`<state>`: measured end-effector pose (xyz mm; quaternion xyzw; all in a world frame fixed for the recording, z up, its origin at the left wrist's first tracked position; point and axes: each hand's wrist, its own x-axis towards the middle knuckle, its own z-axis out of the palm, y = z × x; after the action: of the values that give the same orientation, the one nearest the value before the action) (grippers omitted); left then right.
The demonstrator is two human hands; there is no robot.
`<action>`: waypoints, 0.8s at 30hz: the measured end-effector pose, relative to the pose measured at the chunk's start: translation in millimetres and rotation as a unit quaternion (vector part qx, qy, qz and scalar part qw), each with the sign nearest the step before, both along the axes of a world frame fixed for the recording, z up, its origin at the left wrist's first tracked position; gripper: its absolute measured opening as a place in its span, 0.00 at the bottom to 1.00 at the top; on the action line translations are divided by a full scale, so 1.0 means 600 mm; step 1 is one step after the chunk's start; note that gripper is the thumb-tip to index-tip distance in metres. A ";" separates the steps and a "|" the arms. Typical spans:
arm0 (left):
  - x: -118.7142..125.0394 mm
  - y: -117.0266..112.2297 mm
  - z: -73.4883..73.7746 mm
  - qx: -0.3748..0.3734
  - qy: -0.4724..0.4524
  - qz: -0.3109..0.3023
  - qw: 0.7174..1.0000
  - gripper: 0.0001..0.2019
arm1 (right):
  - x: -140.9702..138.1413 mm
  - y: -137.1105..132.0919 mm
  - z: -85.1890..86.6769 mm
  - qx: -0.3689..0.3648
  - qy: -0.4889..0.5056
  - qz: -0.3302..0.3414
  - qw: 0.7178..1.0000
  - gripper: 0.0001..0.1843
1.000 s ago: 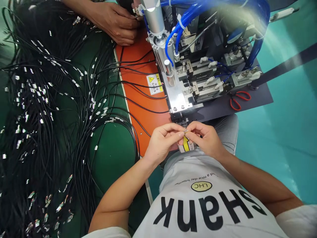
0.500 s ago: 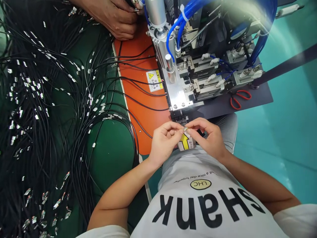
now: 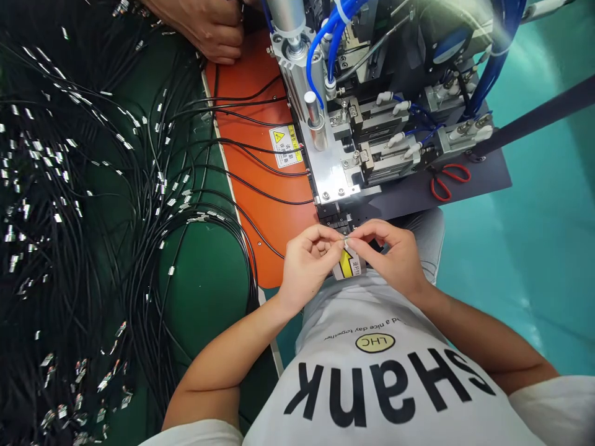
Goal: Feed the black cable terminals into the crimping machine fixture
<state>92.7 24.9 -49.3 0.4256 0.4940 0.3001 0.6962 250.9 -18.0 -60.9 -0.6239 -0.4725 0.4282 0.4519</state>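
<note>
My left hand (image 3: 307,260) and my right hand (image 3: 393,251) meet fingertip to fingertip just below the front of a metal machine (image 3: 353,142). Both pinch a tiny silvery metal piece (image 3: 346,241) between thumb and forefinger. Under the fingers sits a small label with a yellow arrow (image 3: 348,265). Whether a wire is attached to the piece is hidden by my fingers.
A big heap of black cables with metal ends (image 3: 83,204) covers the green table at the left. Several cables cross an orange mat (image 3: 260,186) into the machine. Red-handled scissors (image 3: 449,179) lie at the right. Another person's hand (image 3: 209,28) works at the top.
My hands have stayed together on the small piece and sit slightly closer to the machine's front. The view has shifted a little; the other person's hand is nearer the top edge.
</note>
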 end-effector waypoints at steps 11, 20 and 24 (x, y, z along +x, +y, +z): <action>-0.009 -0.003 -0.018 0.138 0.070 -0.069 0.986 0.07 | 0.008 0.009 -0.018 -0.082 0.129 0.029 0.988 0.06; -0.019 0.044 -0.044 0.412 0.252 -0.138 0.864 0.05 | 0.036 0.049 -0.064 -0.106 0.131 -0.030 0.985 0.09; -0.017 0.050 -0.066 0.420 0.258 -0.134 0.859 0.08 | 0.035 0.060 -0.080 -0.124 0.161 -0.034 0.979 0.10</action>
<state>82.3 54.7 -88.7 0.8023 0.4211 0.2622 0.3320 271.8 17.9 -108.7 -0.6135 -0.3155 0.5628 0.4555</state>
